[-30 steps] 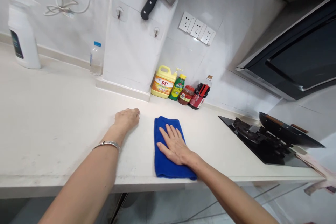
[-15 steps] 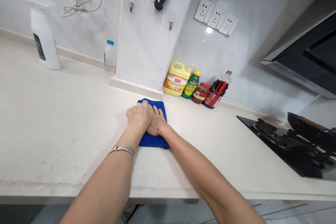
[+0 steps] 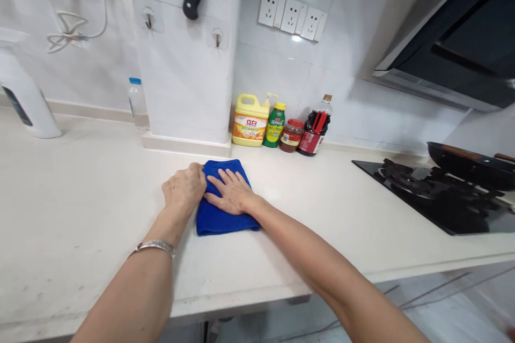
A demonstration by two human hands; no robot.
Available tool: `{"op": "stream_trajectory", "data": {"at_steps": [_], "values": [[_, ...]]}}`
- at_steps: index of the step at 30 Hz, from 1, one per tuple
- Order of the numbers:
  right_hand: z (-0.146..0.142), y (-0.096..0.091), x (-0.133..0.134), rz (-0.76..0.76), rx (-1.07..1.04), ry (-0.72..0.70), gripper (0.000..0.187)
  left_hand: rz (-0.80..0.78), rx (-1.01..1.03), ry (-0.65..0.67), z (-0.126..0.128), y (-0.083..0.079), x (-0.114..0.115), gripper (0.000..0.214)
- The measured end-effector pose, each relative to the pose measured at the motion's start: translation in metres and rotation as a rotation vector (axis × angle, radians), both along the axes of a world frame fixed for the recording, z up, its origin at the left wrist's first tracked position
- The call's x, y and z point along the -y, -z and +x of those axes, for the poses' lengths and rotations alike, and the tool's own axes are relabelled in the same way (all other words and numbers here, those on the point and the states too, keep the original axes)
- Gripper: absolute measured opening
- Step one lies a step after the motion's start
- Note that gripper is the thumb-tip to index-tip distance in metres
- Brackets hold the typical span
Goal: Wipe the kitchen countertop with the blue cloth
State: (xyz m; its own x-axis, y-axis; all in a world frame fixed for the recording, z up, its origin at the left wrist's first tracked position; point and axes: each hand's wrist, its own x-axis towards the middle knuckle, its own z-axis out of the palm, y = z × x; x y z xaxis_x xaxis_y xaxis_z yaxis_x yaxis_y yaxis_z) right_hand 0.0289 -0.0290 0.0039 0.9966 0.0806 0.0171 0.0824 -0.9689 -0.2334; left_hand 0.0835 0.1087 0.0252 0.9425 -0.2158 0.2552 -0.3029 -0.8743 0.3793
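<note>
A folded blue cloth (image 3: 225, 222) lies flat on the pale countertop (image 3: 112, 187). My right hand (image 3: 231, 193) presses down on the cloth's middle, palm down with its fingers spread. At the cloth's left edge, my left hand (image 3: 185, 186) is closed, with its fingers curled over that edge; the fingertips are hidden beneath the knuckles. A silver bracelet (image 3: 155, 246) circles my left wrist.
Against the wall stand a yellow detergent jug (image 3: 250, 123), a green bottle (image 3: 274, 126), a red-lidded jar (image 3: 292, 136) and a dark sauce bottle (image 3: 316, 128). To the right is a black gas stove (image 3: 430, 193) with a pan (image 3: 470, 163). A white spray bottle (image 3: 28, 96) stands left.
My left hand has moved off my right hand to the cloth's left edge. The fingers of my right hand are spread wider on the cloth. The view has turned to the right.
</note>
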Motion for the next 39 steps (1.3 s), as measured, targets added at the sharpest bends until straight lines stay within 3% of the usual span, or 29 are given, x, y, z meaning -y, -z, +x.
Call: {"op": "stream_trajectory", "data": {"at_steps": [8, 13, 20, 25, 29, 32, 39], "values": [[-0.085, 0.0, 0.101, 0.032, 0.008, 0.057, 0.074, 0.142, -0.15, 0.067, 0.001, -0.001, -0.012, 0.056], [-0.135, 0.008, 0.174, 0.013, 0.028, 0.133, 0.073, 0.217, -0.166, 0.036, 0.003, -0.006, -0.011, 0.057], [-0.205, 0.019, 0.274, -0.043, 0.053, 0.346, 0.074, 0.342, -0.144, 0.005, 0.015, -0.006, -0.011, 0.059], [-0.254, 0.025, 0.329, -0.082, 0.041, 0.519, 0.075, 0.354, -0.142, 0.039, 0.017, -0.005, -0.013, 0.064], [-0.287, 0.029, 0.356, -0.118, 0.017, 0.64, 0.075, 0.349, -0.166, 0.045, 0.019, -0.003, -0.013, 0.067], [-0.301, 0.031, 0.361, -0.145, 0.002, 0.732, 0.073, 0.347, -0.186, 0.04, 0.02, -0.002, -0.012, 0.064], [-0.303, 0.029, 0.329, -0.212, -0.094, 0.877, 0.069, 0.258, -0.225, 0.079, 0.02, -0.003, -0.011, 0.06]]}}
